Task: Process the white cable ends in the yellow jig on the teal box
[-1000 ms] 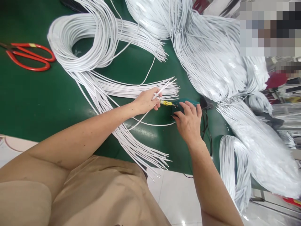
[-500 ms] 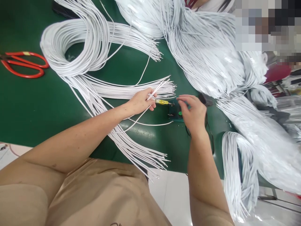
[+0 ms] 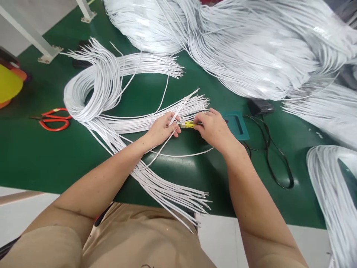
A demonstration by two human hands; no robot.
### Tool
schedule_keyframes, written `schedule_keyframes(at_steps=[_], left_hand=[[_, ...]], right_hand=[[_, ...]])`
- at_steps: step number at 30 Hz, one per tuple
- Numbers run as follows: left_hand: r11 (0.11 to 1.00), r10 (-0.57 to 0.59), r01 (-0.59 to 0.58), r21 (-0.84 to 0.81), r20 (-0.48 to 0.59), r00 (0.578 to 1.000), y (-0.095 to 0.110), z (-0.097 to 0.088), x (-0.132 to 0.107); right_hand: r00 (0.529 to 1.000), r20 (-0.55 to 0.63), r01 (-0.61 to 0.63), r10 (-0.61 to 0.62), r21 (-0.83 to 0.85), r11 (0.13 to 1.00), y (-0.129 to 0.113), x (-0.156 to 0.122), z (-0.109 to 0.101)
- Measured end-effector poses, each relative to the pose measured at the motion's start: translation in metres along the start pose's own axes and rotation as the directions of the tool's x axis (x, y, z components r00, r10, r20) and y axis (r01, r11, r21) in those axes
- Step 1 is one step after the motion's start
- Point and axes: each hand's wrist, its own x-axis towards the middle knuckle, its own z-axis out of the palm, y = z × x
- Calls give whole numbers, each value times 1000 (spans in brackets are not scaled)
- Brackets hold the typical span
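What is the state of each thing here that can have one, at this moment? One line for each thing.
left hand: closed on a white cable
right hand: pinching the yellow tip
red scissors: shut, lying flat on the green table
cut cable bundle: looped, with its ends fanned out
teal box: lying flat beside the right hand
black cord: slack, looped on the table

Green table (image 3: pixel 33 156): white wires (image 3: pixel 92 85), red scissors (image 3: pixel 54 119)
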Motion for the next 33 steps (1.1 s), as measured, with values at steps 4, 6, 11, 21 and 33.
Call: schedule_keyframes(at_steps=[4, 6, 11, 21, 33], left_hand=[[1000, 10, -10, 15, -6, 1000, 1, 3, 1], [998, 17, -17, 54, -2, 1000, 2, 5, 1], [983, 15, -9, 181, -32, 999, 2, 7, 2], [975, 25, -17, 221, -36, 999, -2, 9, 3], [989, -30, 37, 141, -51, 998, 8, 2, -3]], right_hand=[[1000, -22, 21, -22, -28, 999, 1, 0, 3], [998, -60, 17, -18, -21, 1000, 2, -1, 4], [993, -116, 0, -4, -33, 999, 2, -1, 6], [967, -247, -85, 62, -83, 993, 3, -14, 2], [868, -417, -325, 271, -64, 943, 11, -33, 11]])
